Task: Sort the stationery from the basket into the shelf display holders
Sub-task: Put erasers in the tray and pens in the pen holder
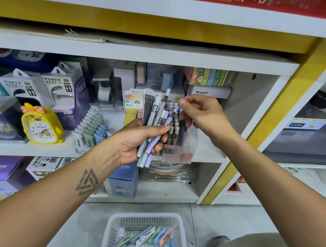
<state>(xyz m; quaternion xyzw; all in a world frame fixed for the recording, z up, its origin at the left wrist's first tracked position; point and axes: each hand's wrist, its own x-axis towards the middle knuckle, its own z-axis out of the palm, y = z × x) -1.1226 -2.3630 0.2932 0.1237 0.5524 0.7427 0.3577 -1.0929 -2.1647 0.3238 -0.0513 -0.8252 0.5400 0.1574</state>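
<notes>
Head view: stationery sorting at a white shelf (162,53) beside boxes reading "POWER BANK" (52,80).
Left hand (138,141) grips a pastel pen bundle (156,126); right hand (202,110) pinches one pen's tip above the clear plastic holder (183,143); white mesh basket (113,232) sits below.

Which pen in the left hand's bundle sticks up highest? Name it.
The grey-and-black pen with the pale cap, in the middle of the bundle that the left hand grips. Its tip rises above the lilac and pale blue pens beside it.
</notes>
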